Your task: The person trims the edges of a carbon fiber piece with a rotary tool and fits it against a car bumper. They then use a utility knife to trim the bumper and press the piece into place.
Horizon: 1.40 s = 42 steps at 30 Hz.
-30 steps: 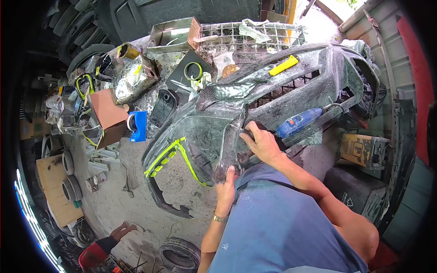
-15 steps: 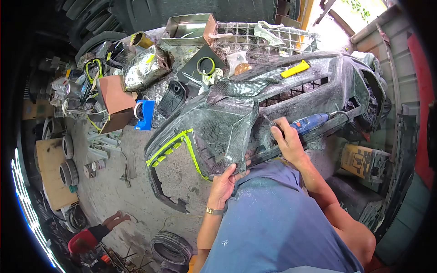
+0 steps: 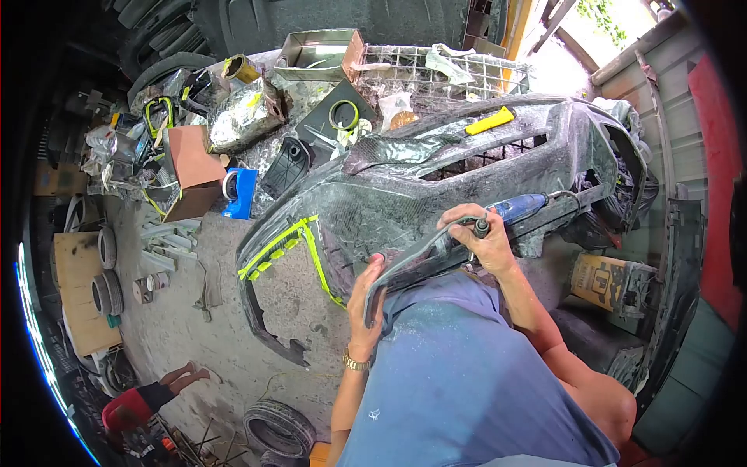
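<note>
Spanning the two bare hands, a long, thin, dark grey curved panel (image 3: 412, 255), turned nearly edge-on, is raised just in front of the large, dust-coated, dark bumper-like shell (image 3: 362, 201). The left hand (image 3: 362, 311) cups its lower end, digits closed around it, though how far they wrap behind is hidden. The right hand (image 3: 492, 251) pinches the upper end between bent fingers and thumb, and the same grasp also holds a slim, dark cylindrical handpiece (image 3: 481, 228), close to the blue power tool body (image 3: 520, 207). Judging by its slender wall and held curve, the panel is probably light and fairly stiff, with a little spring along its length; bending it sharply could crack it, most likely near the narrow ends. Pale dust on the surfaces around suggests that its faces may be slick, and its trimmed edges may be sharp. A broad hold under the lower bend seems safest, fingertips flat on the faces rather than hooked over the rim, with a lighter pinch above. Because the right hand shares its grip with the handpiece, that end looks the likelier to twist or slip, so the left hand's fuller hold makes the better anchor.
</note>
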### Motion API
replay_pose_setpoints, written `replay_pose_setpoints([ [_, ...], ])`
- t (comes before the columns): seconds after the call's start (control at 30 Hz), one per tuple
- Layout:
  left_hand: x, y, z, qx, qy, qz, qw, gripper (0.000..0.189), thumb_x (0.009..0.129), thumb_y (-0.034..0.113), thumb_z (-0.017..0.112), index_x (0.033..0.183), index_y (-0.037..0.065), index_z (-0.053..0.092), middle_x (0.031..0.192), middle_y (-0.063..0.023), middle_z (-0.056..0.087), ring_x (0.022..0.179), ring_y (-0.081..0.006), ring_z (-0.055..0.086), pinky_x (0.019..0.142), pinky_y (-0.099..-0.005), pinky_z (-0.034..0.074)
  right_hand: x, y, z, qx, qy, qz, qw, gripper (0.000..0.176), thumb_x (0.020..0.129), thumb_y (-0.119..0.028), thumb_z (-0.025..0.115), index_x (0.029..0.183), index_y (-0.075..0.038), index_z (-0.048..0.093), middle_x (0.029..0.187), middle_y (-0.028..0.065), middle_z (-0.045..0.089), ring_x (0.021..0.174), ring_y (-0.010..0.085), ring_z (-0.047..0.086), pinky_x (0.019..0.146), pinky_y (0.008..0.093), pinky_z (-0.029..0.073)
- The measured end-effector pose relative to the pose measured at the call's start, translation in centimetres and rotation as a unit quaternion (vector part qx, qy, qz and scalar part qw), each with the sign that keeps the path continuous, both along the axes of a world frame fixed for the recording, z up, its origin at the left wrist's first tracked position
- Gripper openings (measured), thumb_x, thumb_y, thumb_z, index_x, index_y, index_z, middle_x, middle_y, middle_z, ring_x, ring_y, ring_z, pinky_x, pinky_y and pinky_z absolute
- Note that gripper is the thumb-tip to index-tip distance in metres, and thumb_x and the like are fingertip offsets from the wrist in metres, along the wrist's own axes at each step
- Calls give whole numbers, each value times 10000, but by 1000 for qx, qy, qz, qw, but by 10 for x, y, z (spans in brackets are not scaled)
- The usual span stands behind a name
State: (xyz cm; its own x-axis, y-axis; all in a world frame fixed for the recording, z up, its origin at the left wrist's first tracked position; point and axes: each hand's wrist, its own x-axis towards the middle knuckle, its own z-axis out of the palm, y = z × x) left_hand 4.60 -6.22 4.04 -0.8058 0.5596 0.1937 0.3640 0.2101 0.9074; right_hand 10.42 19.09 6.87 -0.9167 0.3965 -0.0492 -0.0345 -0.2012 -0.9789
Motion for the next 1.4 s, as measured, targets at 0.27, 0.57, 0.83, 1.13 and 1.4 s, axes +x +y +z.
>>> replay_pose_setpoints([
  [0.27,-3,-12,0,166,-384,58,906,394,883,209,716,1186,8,562,957,-50,638,780,-167,664,595,-265,570,7,-19,2,64,-36,-139,988,125,886,-96,722,966,-50,638,717,-85,503,648,6,438,578,183,363],
  [0.57,12,67,0,358,-424,60,830,469,903,270,704,1243,38,480,1161,-81,583,905,-188,620,766,-312,521,20,-29,-10,-157,-74,-203,964,138,892,-140,704,918,-68,590,645,-74,496,531,2,423,459,207,315],
  [0.83,-17,79,19,203,-399,82,890,241,855,170,743,942,14,580,787,-38,606,650,-119,618,492,-299,578,63,8,-13,52,-53,-23,997,244,939,-171,645,1125,-17,606,823,-2,608,730,84,554,684,265,478],
  [1.13,-30,67,28,249,-480,-3,841,337,927,48,609,1249,39,509,1145,-54,627,978,-113,613,821,-297,530,32,8,28,357,5,235,904,742,722,58,625,1406,-205,510,786,115,559,690,270,588,646,371,490],
  [1.4,-42,65,22,272,-461,-10,845,338,939,50,604,1264,35,514,1109,-35,643,976,-102,613,869,-280,510,14,-5,30,473,-12,303,827,827,716,-31,670,1456,-305,424,843,88,549,729,322,615,655,428,522],
])
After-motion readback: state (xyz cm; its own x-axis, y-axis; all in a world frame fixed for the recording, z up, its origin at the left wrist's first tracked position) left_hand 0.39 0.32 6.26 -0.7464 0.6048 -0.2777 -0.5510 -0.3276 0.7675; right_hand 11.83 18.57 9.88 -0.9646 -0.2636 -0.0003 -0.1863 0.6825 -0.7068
